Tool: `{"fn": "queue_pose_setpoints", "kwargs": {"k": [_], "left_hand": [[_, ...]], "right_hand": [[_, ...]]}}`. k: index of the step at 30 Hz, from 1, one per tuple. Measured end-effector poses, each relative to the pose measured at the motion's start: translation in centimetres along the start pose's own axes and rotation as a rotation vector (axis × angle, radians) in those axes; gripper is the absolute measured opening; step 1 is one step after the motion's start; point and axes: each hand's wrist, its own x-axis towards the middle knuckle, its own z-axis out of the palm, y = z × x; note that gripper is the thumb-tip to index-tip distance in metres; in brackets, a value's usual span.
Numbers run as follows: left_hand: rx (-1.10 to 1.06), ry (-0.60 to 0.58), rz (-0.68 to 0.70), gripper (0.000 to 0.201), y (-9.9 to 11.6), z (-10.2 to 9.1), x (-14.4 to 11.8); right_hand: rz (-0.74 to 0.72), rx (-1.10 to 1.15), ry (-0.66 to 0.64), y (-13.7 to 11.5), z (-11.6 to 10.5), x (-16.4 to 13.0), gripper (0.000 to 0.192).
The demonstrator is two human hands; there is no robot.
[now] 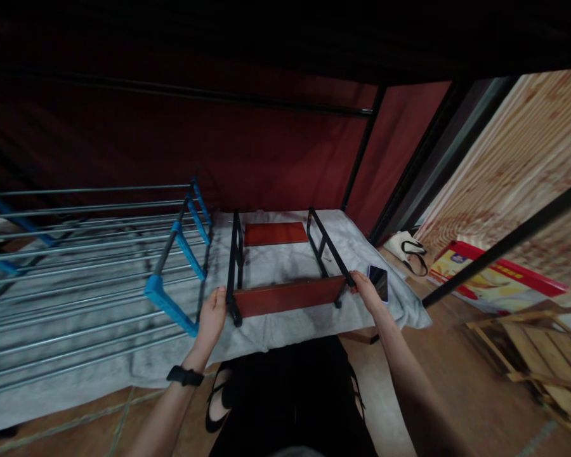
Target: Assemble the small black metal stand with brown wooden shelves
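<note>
The two hands sit at opposite near corners of a black-framed stand, apparently to steady both sides about the board between them. The left hand (213, 315) touches the left side frame (233, 257) from outside; how tightly its fingers close cannot be told. The right hand (365, 291) is closed around the near end of the right side frame (332, 245). Between the grips spans the front red board (290, 297). Just outside the right grip lies a phone (379, 284); left of the left grip, a blue-jointed rack (178, 244). Beyond both, the rear red board (275, 234) lies on pale cloth (278, 260).
</note>
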Motion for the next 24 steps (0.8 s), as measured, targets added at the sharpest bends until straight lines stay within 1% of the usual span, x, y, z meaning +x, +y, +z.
{"fn": "queue_pose_setpoints", "kwargs": {"k": [3, 9, 12, 14, 16, 18, 22, 24], "left_hand": [[-0.024, 0.012, -0.015, 0.045, 0.1, 0.2, 0.0], [0.058, 0.019, 0.083, 0.040, -0.6, 0.4, 0.0], [0.071, 0.026, 0.119, 0.040, -0.7, 0.2, 0.0], [0.059, 0.009, 0.108, 0.042, -0.5, 0.0, -0.1], [0.011, -0.020, 0.040, 0.046, 0.0, -0.3, -0.1], [-0.074, -0.048, -0.068, 0.051, 0.6, -0.6, -0.1], [-0.245, -0.086, -0.295, 0.061, 1.1, -0.7, -0.2], [-0.270, -0.088, -0.322, 0.064, 0.8, -0.6, -0.2]], "right_hand": [[-0.002, 0.019, -0.018, -0.4, 0.1, -0.2, 0.034], [0.030, 0.079, -0.075, -0.5, 0.2, -0.1, 0.033], [0.040, 0.047, -0.111, -0.2, 0.1, 0.3, 0.035], [0.033, -0.023, -0.105, 0.1, -0.1, 0.5, 0.038], [-0.002, -0.103, -0.069, 0.4, -0.5, 0.7, 0.038], [-0.061, -0.137, -0.054, 0.7, -0.9, 0.8, 0.036], [-0.175, -0.154, -0.138, 1.2, -1.6, 1.0, 0.035], [-0.217, -0.211, -0.159, 1.3, -1.9, 1.1, 0.034]]}}
